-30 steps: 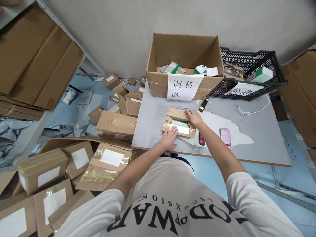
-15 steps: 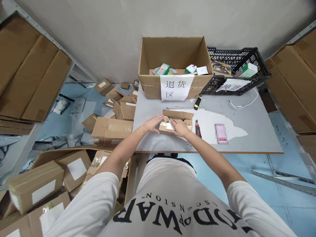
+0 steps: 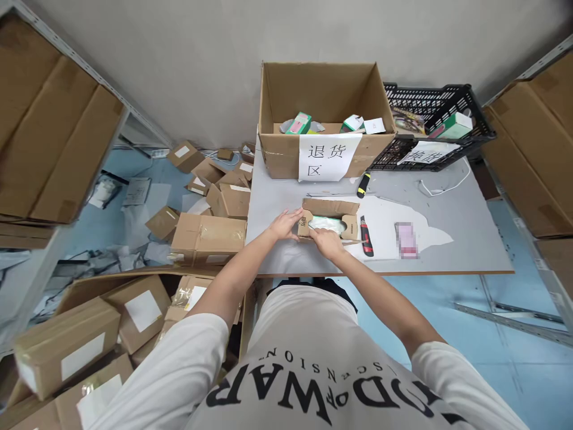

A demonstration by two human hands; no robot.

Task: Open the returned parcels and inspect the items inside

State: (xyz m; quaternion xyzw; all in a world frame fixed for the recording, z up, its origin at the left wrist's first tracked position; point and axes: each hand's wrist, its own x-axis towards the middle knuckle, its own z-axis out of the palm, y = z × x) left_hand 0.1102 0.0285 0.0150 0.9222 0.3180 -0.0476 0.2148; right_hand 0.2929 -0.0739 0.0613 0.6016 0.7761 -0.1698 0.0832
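Observation:
A small cardboard box [image 3: 350,229] lies on the table before me with its top flaps apart. Inside it shows a pale, whitish-green item [image 3: 329,224] that I cannot make out further. My left hand [image 3: 286,225] holds the box's left end, fingers at the upper corner and thumb lower down. At the front edge, my right hand [image 3: 327,243] has its fingers curled on the front flap, which is folded toward me. Just right of the box lies a red and black utility knife [image 3: 366,237].
Behind stand a large cardboard box [image 3: 282,156] with a paper sign and a black crate [image 3: 385,156], both holding small green-and-white boxes. A yellow-black cutter [image 3: 363,185] and a pink blurred item [image 3: 406,240] lie on the table [image 3: 474,239]. Cartons [image 3: 210,235] crowd the left.
The front flap has come open toward me, uncovering the pale item inside the box. My right hand has moved slightly right and down; the view has shifted a little.

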